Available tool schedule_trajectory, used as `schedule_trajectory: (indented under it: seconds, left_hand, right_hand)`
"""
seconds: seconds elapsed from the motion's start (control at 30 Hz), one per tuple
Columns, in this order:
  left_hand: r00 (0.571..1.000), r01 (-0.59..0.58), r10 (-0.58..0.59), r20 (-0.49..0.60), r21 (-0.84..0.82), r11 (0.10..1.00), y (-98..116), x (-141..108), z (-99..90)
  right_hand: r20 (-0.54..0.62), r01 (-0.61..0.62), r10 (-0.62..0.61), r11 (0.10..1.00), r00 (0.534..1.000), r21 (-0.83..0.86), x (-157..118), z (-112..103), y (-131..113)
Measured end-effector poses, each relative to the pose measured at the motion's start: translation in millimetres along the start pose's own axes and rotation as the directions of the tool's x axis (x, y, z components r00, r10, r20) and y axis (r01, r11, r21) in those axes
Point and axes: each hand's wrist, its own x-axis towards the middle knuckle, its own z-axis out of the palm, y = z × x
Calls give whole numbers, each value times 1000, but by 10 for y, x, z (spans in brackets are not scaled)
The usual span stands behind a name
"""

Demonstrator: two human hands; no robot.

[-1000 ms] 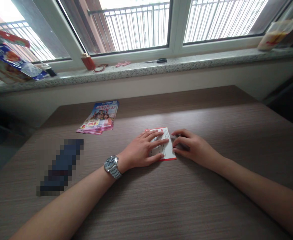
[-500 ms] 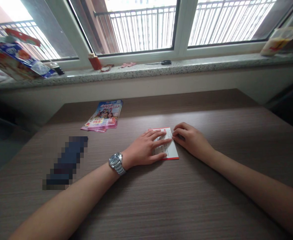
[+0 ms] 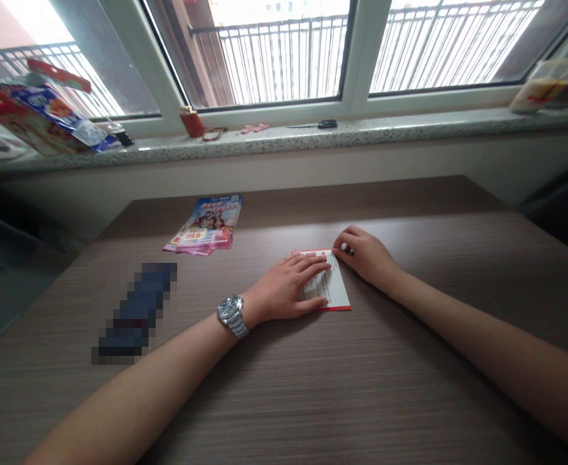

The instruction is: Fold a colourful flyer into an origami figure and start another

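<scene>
Red-edged white leaflet (image 3: 338, 296) mid-table, under the left hand (image 3: 284, 289).
Watch (image 3: 233, 315) on the left wrist; that palm lies over the leaflet, fingers extended close together, thumb apart. Right hand (image 3: 364, 253): fingertips drawn together at the leaflet's far right corner; whether they pinch it cannot be told. Beyond, leftward, flyers (image 3: 211, 223) lie stacked; scissors (image 3: 327, 124) rest on the windowsill (image 3: 385, 133).

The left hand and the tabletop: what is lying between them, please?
A white printed paper with red edges lies between the fingers of the left hand and the tabletop; the head view shows this.
</scene>
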Motion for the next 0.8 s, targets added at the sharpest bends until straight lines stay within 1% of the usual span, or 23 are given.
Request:
schedule_trajectory:
  seconds: [0.13, 0.3, 0.37, 0.57, 0.7, 0.8]
  left_hand:
    - [1000, 7, -7, -1, -7, 1000, 2, 2, -2]
    - [1000, 7, -7, -4, -15, 1000, -2, -1, 2]
    - [1000, 6, -6, -8, -20, 1000, -3, -2, 4]
    - [1000, 2, -2, -10, -19, 1000, -5, -1, 3]
    - [1000, -1, 1, -5, -15, 1000, -6, 3, 4]
    - [1000, -5, 5, -8, -14, 1000, -3, 2, 1]
  right_hand:
    - [33, -20, 18, 997, 999, 79, -115, -54, -31]
    - [109, -32, 14, 987, 994, 160, -379, -161, -159]
    - [143, -24, -2, 984, 990, 179, -497, -205, -219]
    - [197, -31, -10, 979, 980, 201, -783, -308, -364]
    - [235, -48, -3, 977, 972, 210, -873, -353, -434]
    - [250, -50, -8, 974, 968, 222, -863, -396, -464]
